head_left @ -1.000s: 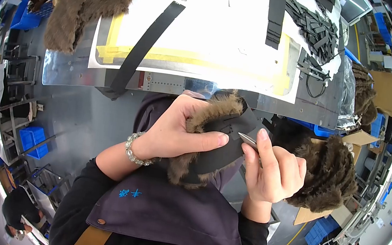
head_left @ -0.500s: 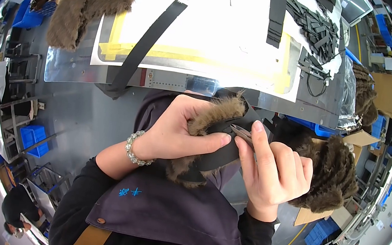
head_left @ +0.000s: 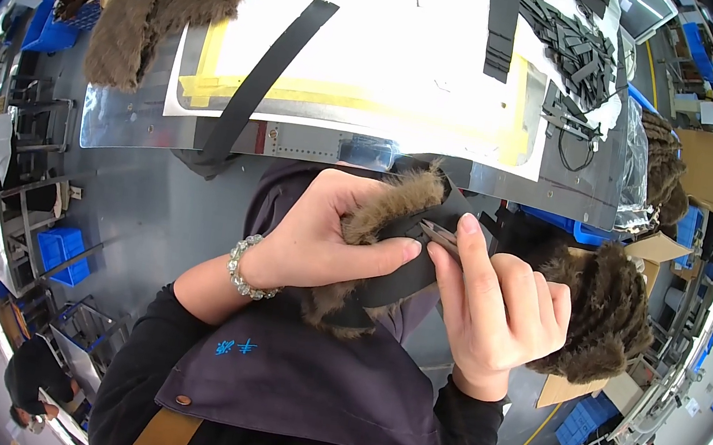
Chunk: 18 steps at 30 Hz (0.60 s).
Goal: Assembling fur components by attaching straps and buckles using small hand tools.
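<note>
My left hand [head_left: 328, 232] is closed around a brown fur piece [head_left: 395, 202] with black fabric tape along it, its thumb pressed on the tape. Between the thumb and fingers of my right hand [head_left: 498, 309] is a pair of small metal thread snips [head_left: 442, 236]. Their pointed tips touch or lie just over the black tape [head_left: 402, 287] beside my left thumb. The exact spot under the tips is too small to make out. Both hands are above my lap, in front of the table edge.
On the table [head_left: 145, 121] lies a white sheet [head_left: 377, 63] bordered with yellow tape. A long black strip [head_left: 273, 72] hangs over its front edge. Brown fur [head_left: 170, 0] lies at left, cut black pieces [head_left: 577, 53] at right. More fur [head_left: 601, 318] is piled by boxes at right.
The hands and fur piece stay almost in place. The snips' tips look slightly more apart and have shifted a little on the tape.
</note>
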{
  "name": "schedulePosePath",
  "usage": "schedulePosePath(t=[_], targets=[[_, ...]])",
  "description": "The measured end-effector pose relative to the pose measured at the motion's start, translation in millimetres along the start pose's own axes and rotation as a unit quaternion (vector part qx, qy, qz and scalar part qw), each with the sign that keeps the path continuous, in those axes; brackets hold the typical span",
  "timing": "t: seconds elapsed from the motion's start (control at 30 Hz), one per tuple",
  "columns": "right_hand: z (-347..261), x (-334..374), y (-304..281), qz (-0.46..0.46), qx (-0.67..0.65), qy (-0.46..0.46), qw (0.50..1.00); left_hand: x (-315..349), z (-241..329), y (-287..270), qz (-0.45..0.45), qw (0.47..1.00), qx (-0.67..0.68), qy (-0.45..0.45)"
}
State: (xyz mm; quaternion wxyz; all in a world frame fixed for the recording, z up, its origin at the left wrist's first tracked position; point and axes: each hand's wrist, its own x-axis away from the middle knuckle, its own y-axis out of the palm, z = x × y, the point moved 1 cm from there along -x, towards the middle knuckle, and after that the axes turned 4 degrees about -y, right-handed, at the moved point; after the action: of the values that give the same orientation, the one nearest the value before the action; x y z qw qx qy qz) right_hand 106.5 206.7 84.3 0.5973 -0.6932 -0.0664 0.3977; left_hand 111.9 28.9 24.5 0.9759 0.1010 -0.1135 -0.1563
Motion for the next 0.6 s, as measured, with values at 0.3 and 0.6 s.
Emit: schedulePosePath(t=[0.3,0.6], targets=[[2.3,5.8,8.0,0.044,0.016,-0.036,0.998,-0.4,-0.4,0.0,-0.011,1.0,0.011,-0.021],[3.5,5.4,12.3,0.044,0.019,-0.055,0.997,-0.8,-0.3,0.9,-0.002,1.0,0.006,-0.014]])
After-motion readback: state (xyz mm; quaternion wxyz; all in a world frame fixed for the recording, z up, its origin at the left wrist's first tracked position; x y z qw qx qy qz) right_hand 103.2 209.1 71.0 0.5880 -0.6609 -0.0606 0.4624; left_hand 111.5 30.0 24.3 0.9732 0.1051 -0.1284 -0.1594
